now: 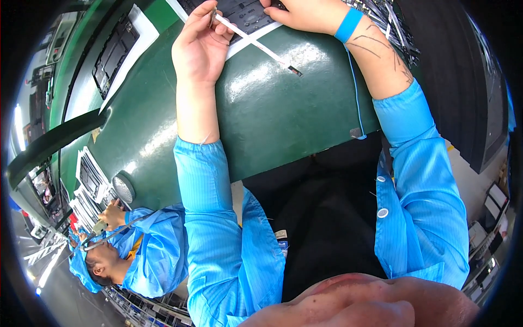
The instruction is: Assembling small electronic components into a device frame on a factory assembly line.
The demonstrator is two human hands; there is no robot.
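My left hand, palm turned up, pinches one end of a white flat ribbon cable. A small dark piece sits between the fingertips at that end. From there the strip slants down to the right, its dark connector tip hanging over the green table. My right hand is at the top edge, its curled fingers at a black plastic panel lying on a white sheet. Whatever those fingers hold is cut off or too small to make out. A blue wrist strap circles the right wrist.
A thin blue cord runs from the strap to the green table's front edge. Loose strips pile up at the far right. Another black frame lies on the left. A co-worker in blue handles parts at lower left.
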